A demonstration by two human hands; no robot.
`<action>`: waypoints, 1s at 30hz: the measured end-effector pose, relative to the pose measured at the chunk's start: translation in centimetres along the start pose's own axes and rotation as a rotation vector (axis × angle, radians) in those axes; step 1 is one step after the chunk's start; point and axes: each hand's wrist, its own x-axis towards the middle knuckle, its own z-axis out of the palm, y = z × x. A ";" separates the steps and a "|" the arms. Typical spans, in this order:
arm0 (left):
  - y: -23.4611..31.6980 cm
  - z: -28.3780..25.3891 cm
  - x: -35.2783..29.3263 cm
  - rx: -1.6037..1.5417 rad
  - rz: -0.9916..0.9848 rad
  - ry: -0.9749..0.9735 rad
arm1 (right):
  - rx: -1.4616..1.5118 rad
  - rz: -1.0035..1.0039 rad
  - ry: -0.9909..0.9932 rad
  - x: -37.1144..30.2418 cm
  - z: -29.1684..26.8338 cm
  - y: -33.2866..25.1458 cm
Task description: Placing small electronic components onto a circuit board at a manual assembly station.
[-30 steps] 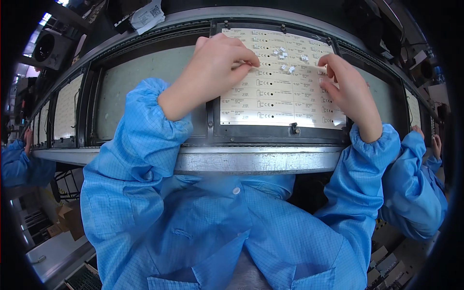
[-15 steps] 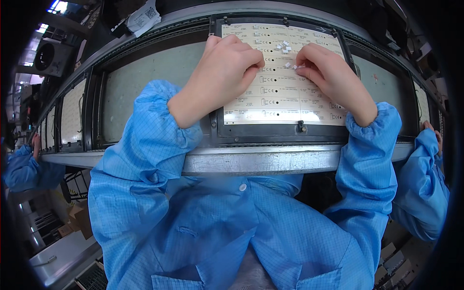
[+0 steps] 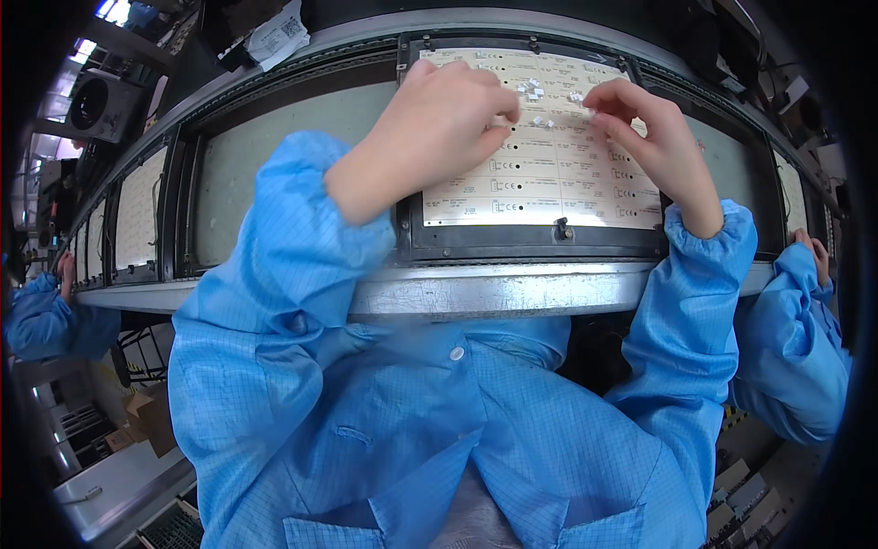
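Note:
A cream panel (image 3: 540,188) printed with rows of dark markings lies in a black frame (image 3: 512,240) in front of me. Over its upper left part is my left hand (image 3: 448,123), thumb and fingers curled toward each other; what they hold, if anything, I cannot make out. My right hand (image 3: 660,133) hovers over the panel's right side, thumb and forefinger closing on a tiny white block (image 3: 593,112). Between the hands, loose white blocks (image 3: 532,90) lie in a small heap, with a few more white blocks (image 3: 545,122) just nearer to me.
The frame sits on a conveyor with a metal front rail (image 3: 476,291). Another framed panel (image 3: 139,215) stands farther left, and one more panel (image 3: 794,192) at the right. Blue-sleeved co-workers (image 3: 796,339) work at both sides. A white label sheet (image 3: 279,37) lies behind the line.
My right hand has moved right, away from the loose blocks, its thumb and forefinger slightly more apart. My left hand has shifted right and a little blurred.

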 end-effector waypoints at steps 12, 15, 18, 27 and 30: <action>-0.6 2.3 3.2 -0.271 -0.029 -0.014 | -0.012 0.199 0.025 -4.7 -0.6 0.7; -1.1 1.3 2.8 -0.412 -0.022 0.018 | -0.007 0.183 0.023 -4.9 -0.4 1.1; -1.8 0.3 2.3 -0.354 0.038 0.040 | -0.090 0.118 -0.005 -4.5 -0.4 1.3; -3.2 0.0 0.7 -0.447 -0.057 -0.010 | -0.099 0.179 -0.032 -4.2 -0.4 0.6; -3.9 0.6 0.3 -0.362 0.044 0.065 | -0.127 0.155 -0.008 -4.1 0.0 0.8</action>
